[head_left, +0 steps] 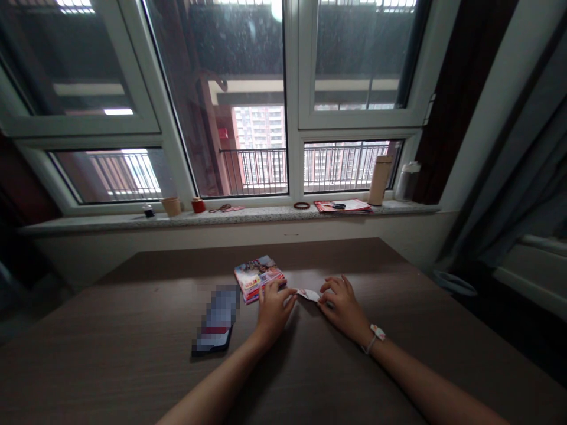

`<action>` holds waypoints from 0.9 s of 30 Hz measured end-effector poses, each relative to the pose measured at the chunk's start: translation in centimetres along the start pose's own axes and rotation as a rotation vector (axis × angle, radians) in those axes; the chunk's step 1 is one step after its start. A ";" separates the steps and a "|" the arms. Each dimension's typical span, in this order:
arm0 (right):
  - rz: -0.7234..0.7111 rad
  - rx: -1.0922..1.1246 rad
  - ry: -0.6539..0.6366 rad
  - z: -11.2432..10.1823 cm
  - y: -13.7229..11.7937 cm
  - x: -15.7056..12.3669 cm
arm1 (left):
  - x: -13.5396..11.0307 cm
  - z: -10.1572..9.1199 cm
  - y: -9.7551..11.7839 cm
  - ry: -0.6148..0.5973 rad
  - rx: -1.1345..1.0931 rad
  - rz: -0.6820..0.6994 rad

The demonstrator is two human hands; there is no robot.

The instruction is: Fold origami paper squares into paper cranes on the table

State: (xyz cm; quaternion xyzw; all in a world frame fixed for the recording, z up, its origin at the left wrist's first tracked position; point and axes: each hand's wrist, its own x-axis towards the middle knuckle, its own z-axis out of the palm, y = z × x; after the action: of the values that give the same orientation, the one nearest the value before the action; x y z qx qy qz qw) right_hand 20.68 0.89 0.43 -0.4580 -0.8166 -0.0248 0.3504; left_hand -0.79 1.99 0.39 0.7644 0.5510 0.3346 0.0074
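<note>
A small piece of folded white paper [309, 294] with reddish print spans the gap between my hands, just above or on the brown table [283, 378]. My left hand [272, 307] pinches its left end between thumb and index finger. At its right end, the thumb and fingers of my right hand [344, 308] are closed on it, with a bracelet around that wrist. Right behind my left hand lies a stack of colourful printed papers or booklets [257, 274]. A phone [217, 319], its screen blurred out, rests to the left of that hand.
Along the stone windowsill [266, 215] stand a paper cup [170, 206], a red spool-like item [198, 205], a dark ring [302, 205], scissors [339, 206] on red and white papers, a tan bottle [380, 180] and a clear container [407, 182]. The table's far edge stops short of the wall.
</note>
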 end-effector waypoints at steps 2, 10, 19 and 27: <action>0.018 0.013 -0.057 0.1 0.0 0.0 | 0.0 -0.1 0.1 -0.021 0.002 -0.003; 0.041 0.060 -0.161 -0.1 -0.3 0.1 | -0.5 -0.4 0.8 -0.129 0.090 -0.020; 0.085 0.123 -0.184 0.5 0.3 0.0 | -0.7 -0.3 1.0 -0.176 0.140 -0.012; 0.073 0.155 -0.214 0.2 0.0 -0.1 | -0.8 -0.2 0.8 -0.170 0.139 0.002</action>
State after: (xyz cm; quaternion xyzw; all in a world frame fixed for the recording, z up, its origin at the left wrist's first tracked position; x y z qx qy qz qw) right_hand 20.58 0.91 0.26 -0.4590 -0.8316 0.1002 0.2961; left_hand -0.30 0.96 0.44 0.7893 0.5695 0.2296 0.0006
